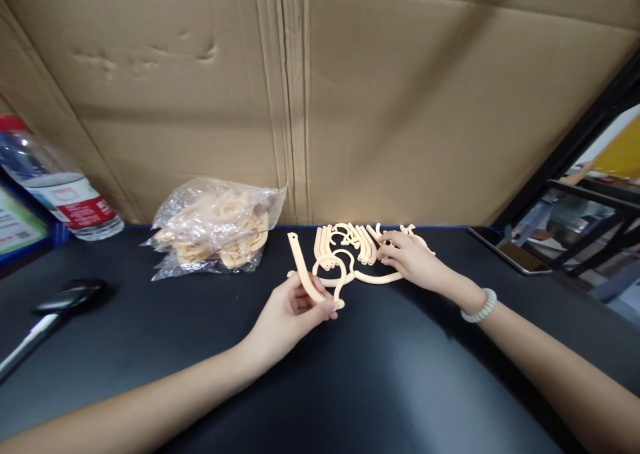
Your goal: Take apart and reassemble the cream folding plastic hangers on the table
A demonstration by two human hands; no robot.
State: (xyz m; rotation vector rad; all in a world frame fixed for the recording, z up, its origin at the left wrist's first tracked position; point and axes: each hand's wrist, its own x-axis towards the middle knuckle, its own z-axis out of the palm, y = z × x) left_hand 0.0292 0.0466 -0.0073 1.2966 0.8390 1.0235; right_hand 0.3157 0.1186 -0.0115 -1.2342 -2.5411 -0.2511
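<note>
My left hand (295,306) is closed around a beige plastic piece of a folding clothes hanger: a curved arm (303,267) with a hole at its upper tip, joined near my thumb to a hook (343,277). Behind it on the table lies a hanger (379,279) with a round hook and spread arms, partly covered by the held one. My right hand (413,262) is over the right end of the loose parts, fingers bent and apart, with nothing visible in them. Left of its fingertips lie several loose hanger arms (367,246) and curved hooks (342,229).
Clear plastic bags (215,224) of beige parts sit at the back left. A bottle (65,187) with a red cap stands at far left, and a black-headed tool (70,297) with a pale handle lies before it. A phone-like slab (505,251) lies at right. Cardboard (400,107) walls the back.
</note>
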